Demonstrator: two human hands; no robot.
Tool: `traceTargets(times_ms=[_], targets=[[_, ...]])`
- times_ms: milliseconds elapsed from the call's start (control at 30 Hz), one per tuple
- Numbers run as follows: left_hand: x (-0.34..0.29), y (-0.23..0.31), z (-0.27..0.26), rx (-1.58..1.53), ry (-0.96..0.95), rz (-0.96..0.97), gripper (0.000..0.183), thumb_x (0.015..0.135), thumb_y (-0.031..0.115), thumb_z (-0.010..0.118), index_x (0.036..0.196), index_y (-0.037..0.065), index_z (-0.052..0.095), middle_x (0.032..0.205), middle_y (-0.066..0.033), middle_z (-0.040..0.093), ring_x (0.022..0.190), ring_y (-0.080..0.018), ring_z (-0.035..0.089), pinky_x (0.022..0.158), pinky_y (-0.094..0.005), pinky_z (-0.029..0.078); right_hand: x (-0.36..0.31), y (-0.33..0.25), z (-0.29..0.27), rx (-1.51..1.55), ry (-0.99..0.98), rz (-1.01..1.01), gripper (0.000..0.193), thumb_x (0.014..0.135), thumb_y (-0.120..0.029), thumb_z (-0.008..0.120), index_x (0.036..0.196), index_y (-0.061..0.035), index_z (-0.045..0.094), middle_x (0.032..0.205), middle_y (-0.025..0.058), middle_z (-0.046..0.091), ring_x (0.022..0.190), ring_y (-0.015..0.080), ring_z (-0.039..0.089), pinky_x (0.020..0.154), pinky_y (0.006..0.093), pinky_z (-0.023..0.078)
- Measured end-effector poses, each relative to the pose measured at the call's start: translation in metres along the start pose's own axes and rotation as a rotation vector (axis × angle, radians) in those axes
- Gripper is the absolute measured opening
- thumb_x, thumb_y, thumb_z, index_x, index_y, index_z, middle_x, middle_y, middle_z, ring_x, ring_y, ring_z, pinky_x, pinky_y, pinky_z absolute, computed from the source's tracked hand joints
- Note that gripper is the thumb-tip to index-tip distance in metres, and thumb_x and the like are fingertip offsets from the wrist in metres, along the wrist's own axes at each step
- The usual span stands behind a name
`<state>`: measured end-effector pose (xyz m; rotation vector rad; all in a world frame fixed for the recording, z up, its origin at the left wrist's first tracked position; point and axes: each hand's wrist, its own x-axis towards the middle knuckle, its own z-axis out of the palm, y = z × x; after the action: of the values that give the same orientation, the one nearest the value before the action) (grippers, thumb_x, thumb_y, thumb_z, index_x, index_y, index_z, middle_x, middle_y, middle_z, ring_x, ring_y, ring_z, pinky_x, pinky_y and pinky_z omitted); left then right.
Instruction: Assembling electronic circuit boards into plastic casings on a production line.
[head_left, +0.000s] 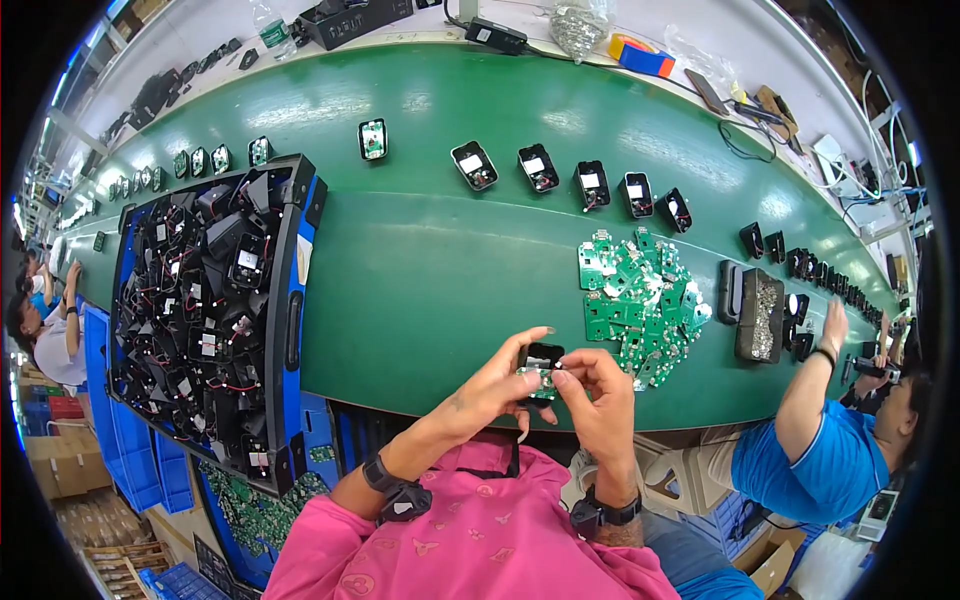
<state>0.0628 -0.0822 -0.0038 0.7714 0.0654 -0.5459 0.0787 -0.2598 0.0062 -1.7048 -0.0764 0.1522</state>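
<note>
Housing [543,353], black and small, sits in the lower centre of the frame, held between both hands before the green worktop [430,270]. Left hand [488,388]: grasping the housing from the left, its thumb extended toward a green circuit board [542,382] at the housing's lower part. Right hand [600,392]: thumb and fingers pinched together at the right side of the same pieces; whether the board is fully seated cannot be told. Right of centre, loose circuit boards [645,305] form an overlapping heap. At left, a blue-and-black crate [292,335] contains many jumbled black casings [205,320]. Across the upper centre, open device shells [474,165] stand spaced in a curved row. At right, a co-worker in a blue shirt [825,465] reaches over the worktop.
</note>
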Motion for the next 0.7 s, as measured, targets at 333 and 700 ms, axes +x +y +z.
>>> traceTargets(times_ms=[333,700], targets=[[-0.003,-0.001,0.005,0.557,0.124,0.118,0.057,0.096,0.008,0.041,0.150,0.007,0.022,0.105,-0.0103,0.055,0.069,-0.0128,0.059,0.053,-0.0249,0.049,-0.006,-0.020,0.007,0.043,-0.009,0.121,0.012,0.094,-0.005,0.065,0.101,0.0037,0.070,0.077,0.0036,0.066,0.059,0.0057,0.057,0.051,0.0187,0.042],[0.000,-0.015,-0.004,0.786,0.167,0.273,0.057,0.096,0.008,0.044,0.149,0.006,0.024,0.100,-0.0083,0.055,0.067,-0.0097,0.051,0.056,-0.0261,0.044,-0.009,-0.005,0.026,0.053,0.014,-0.064,0.009,0.093,-0.001,0.065,0.099,0.0055,0.068,0.080,0.0060,0.066,0.061,0.0081,0.060,0.052,0.0218,0.047]])
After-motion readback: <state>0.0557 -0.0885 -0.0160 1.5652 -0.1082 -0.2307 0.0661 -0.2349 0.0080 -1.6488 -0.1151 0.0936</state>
